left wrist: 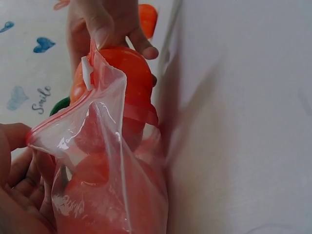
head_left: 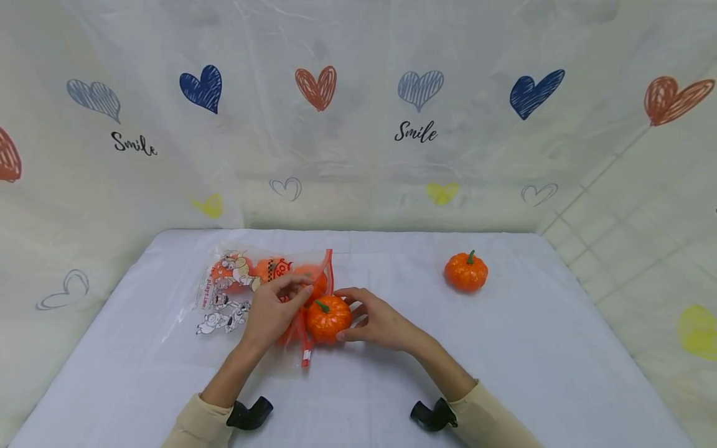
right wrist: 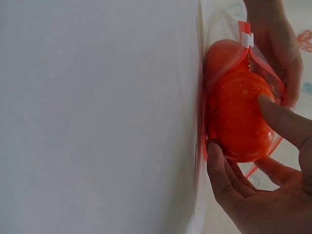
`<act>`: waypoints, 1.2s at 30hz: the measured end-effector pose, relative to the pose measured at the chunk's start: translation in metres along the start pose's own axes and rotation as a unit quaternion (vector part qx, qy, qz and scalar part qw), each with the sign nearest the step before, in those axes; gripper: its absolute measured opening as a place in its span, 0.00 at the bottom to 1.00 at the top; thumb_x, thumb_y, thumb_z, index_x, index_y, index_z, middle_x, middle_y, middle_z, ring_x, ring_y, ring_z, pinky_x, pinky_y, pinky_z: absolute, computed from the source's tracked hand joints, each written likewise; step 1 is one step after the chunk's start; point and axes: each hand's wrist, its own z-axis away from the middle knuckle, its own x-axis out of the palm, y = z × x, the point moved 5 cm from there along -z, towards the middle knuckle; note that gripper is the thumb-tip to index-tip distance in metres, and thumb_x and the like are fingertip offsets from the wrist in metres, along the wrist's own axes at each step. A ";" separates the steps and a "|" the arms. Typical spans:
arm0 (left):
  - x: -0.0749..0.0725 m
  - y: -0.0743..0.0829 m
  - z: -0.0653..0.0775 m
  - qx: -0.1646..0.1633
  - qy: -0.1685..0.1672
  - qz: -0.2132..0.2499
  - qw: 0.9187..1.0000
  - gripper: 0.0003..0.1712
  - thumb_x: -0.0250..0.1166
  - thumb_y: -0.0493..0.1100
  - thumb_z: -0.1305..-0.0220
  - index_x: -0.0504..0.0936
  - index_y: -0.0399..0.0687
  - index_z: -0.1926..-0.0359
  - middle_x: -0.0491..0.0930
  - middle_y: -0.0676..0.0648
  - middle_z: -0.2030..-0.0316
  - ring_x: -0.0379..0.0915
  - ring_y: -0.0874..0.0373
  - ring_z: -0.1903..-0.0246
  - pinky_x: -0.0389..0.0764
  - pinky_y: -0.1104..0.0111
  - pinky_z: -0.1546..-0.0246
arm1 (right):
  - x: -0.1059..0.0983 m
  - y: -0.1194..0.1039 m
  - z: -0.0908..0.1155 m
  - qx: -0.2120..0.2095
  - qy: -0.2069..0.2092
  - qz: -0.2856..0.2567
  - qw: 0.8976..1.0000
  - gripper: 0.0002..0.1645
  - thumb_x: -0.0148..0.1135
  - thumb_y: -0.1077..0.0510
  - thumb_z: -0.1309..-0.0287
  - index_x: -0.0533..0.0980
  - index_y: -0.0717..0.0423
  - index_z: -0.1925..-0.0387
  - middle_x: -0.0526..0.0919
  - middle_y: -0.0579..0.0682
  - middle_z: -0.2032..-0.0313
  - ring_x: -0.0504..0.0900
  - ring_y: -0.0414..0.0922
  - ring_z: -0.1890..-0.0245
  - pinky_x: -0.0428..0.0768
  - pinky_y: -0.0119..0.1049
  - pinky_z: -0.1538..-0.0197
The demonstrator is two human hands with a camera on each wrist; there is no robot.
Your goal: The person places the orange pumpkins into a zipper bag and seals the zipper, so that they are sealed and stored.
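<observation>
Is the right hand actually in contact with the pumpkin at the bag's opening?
Touching. The right wrist view shows it: the right hand has its fingers against the orange pumpkin on opposite sides, with no gap at the tips.

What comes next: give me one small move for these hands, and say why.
Probably the left hand should lift the red rim of the clear bag slightly wider: it pinches that rim, while the right hand holds a pumpkin right at the opening, where the rim sits close against it.
</observation>
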 end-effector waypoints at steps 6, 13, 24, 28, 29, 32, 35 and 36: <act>0.000 0.001 0.000 -0.008 -0.001 0.005 1.000 0.10 0.70 0.48 0.31 0.89 0.53 0.51 0.84 0.48 0.65 0.76 0.53 0.62 0.78 0.76 0.61 | 0.003 -0.001 -0.002 0.006 0.002 -0.001 1.000 0.44 0.76 0.55 0.41 0.67 0.49 0.26 0.76 0.53 0.36 0.81 0.48 0.45 0.86 0.43 0.43; -0.001 0.001 0.001 -0.008 -0.002 0.011 1.000 0.10 0.70 0.47 0.31 0.89 0.53 0.51 0.84 0.47 0.64 0.76 0.54 0.62 0.79 0.76 0.61 | 0.007 -0.002 -0.004 0.013 0.000 -0.001 1.000 0.44 0.76 0.54 0.41 0.67 0.47 0.26 0.75 0.49 0.35 0.80 0.47 0.44 0.86 0.40 0.44; -0.001 0.002 0.001 -0.001 -0.006 0.018 1.000 0.12 0.70 0.47 0.31 0.89 0.52 0.50 0.85 0.47 0.63 0.76 0.55 0.62 0.79 0.76 0.60 | 0.011 -0.003 -0.006 0.009 0.003 -0.006 1.000 0.45 0.76 0.54 0.40 0.66 0.50 0.25 0.76 0.52 0.35 0.80 0.50 0.43 0.86 0.40 0.44; -0.001 0.002 0.001 0.000 -0.004 0.015 1.000 0.12 0.70 0.48 0.31 0.89 0.53 0.50 0.85 0.48 0.63 0.76 0.55 0.62 0.79 0.76 0.59 | 0.011 -0.004 -0.006 0.013 0.000 -0.009 1.000 0.45 0.76 0.55 0.40 0.65 0.50 0.25 0.76 0.51 0.34 0.81 0.50 0.42 0.86 0.41 0.43; -0.001 0.002 0.001 0.000 -0.003 0.014 1.000 0.12 0.70 0.48 0.31 0.89 0.53 0.50 0.85 0.48 0.63 0.76 0.55 0.62 0.79 0.75 0.59 | 0.011 -0.004 -0.006 0.015 -0.001 -0.008 1.000 0.45 0.76 0.55 0.40 0.65 0.50 0.25 0.76 0.50 0.34 0.81 0.50 0.42 0.86 0.41 0.43; -0.002 0.002 0.001 -0.002 0.000 0.014 1.000 0.12 0.71 0.48 0.31 0.89 0.53 0.50 0.85 0.48 0.63 0.76 0.54 0.62 0.78 0.75 0.60 | 0.011 -0.006 -0.006 0.018 -0.004 -0.009 1.000 0.45 0.75 0.56 0.40 0.65 0.50 0.25 0.76 0.50 0.34 0.82 0.50 0.42 0.86 0.42 0.43; -0.002 0.002 0.001 -0.004 0.000 0.015 1.000 0.12 0.70 0.48 0.31 0.89 0.52 0.50 0.84 0.47 0.63 0.75 0.54 0.61 0.78 0.75 0.60 | 0.011 -0.006 -0.006 0.021 -0.006 -0.013 1.000 0.44 0.75 0.57 0.39 0.65 0.49 0.25 0.77 0.50 0.34 0.82 0.50 0.42 0.86 0.42 0.43; -0.003 0.002 0.001 -0.003 0.000 0.017 1.000 0.12 0.70 0.48 0.31 0.89 0.52 0.50 0.84 0.47 0.63 0.75 0.54 0.61 0.78 0.75 0.60 | 0.011 -0.006 -0.007 0.019 -0.006 -0.015 1.000 0.44 0.75 0.57 0.39 0.65 0.49 0.25 0.77 0.50 0.35 0.82 0.50 0.42 0.86 0.42 0.42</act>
